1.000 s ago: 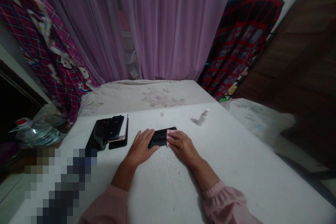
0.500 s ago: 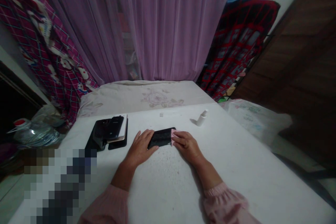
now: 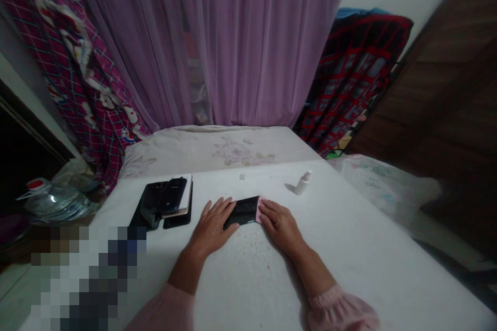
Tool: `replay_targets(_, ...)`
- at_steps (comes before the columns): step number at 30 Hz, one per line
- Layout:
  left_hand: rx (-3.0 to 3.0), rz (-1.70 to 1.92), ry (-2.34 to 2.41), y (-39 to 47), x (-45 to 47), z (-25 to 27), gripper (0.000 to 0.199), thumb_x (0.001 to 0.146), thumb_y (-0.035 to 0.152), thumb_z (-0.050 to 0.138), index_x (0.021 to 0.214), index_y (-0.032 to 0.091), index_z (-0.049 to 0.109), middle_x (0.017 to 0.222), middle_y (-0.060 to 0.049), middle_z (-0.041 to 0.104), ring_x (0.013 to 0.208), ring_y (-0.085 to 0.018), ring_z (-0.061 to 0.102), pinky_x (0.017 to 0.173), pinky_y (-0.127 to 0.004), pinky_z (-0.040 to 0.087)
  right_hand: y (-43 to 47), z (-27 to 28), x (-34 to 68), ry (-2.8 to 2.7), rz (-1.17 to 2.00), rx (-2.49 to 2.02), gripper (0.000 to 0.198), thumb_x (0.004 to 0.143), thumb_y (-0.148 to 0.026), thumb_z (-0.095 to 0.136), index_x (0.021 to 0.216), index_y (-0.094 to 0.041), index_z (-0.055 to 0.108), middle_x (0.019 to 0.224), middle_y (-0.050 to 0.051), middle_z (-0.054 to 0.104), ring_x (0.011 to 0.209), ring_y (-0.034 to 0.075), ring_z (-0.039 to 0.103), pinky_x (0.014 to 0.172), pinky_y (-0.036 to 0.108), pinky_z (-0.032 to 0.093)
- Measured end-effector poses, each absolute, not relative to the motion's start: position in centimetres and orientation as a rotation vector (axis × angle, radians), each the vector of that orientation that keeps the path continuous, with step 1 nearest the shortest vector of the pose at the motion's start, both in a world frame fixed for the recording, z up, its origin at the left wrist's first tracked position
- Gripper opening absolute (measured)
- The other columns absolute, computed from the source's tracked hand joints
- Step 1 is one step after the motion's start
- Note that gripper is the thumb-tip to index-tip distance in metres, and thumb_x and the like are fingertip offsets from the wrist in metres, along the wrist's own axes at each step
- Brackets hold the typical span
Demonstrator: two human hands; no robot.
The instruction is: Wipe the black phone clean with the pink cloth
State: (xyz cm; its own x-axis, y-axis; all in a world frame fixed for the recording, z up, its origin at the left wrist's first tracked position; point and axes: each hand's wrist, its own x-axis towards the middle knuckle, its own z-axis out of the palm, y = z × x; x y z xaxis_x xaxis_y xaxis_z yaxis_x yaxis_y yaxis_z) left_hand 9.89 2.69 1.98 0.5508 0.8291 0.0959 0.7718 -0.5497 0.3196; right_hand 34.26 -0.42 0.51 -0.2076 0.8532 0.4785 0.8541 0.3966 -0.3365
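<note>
On the worktop [image 3: 244,289], devices [image 3: 176,197] are stacked near the left edge, a bottle [image 3: 303,185] set toward the right edge; between them, cloth [image 3: 258,212] is laid on a phone [image 3: 245,211].

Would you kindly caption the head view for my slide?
Left hand on a black phone, right hand holding a pink cloth.

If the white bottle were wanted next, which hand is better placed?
Right hand, probably: the white bottle stands beyond it, to the right. That hand may need to release the pink cloth first. The left hand is farther off, at the opposite end of the black phone.
</note>
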Motion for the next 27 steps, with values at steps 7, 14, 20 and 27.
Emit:
replay_targets(7,2.55,0.313,1.338,2.7,9.9,2.2,0.053,0.095,0.046,0.045,0.144,0.026,0.04,0.153,-0.005,0.037,0.143,-0.027,0.028,0.117,-0.054,0.017,1.4,0.1,33.5,-2.004,0.02,-1.507,0.033,0.093,-0.024,0.045,0.115,-0.02,0.07,0.127,0.01,0.064,0.114,0.022,0.062,0.098,0.038,0.051)
replay_targets(14,2.563,0.341,1.348,2.6,9.9,2.1,0.058,0.09,0.044,0.056,0.143,0.024,0.041,0.15,-0.006,0.042,0.141,-0.028,0.032,0.117,-0.055,0.018,3.3,-0.7,33.1,-1.938,-0.032,-1.491,0.029,0.091,-0.023,0.051,0.11,-0.022,0.072,0.12,0.008,0.068,0.107,0.023,0.064,0.094,0.039,0.052)
replay_targets(20,2.577,0.494,1.307,2.8,9.9,1.3,0.054,0.089,0.037,0.057,0.139,0.023,0.045,0.145,-0.009,0.048,0.135,-0.027,0.041,0.115,-0.054,0.024,3.1,-0.7,33.0,-1.86,-0.028,-1.519,0.022,0.089,-0.024,0.055,0.1,-0.024,0.074,0.111,0.008,0.071,0.097,0.023,0.064,0.087,0.037,0.053)
replay_targets(27,2.613,0.617,1.251,3.1,9.6,0.3,0.053,0.089,0.036,0.057,0.14,0.024,0.045,0.143,-0.01,0.05,0.133,-0.028,0.044,0.114,-0.054,0.027,2.7,0.9,33.1,-1.799,0.069,-1.641,0.015,0.085,-0.025,0.057,0.075,-0.021,0.067,0.08,0.005,0.065,0.078,0.018,0.06,0.071,0.028,0.046)
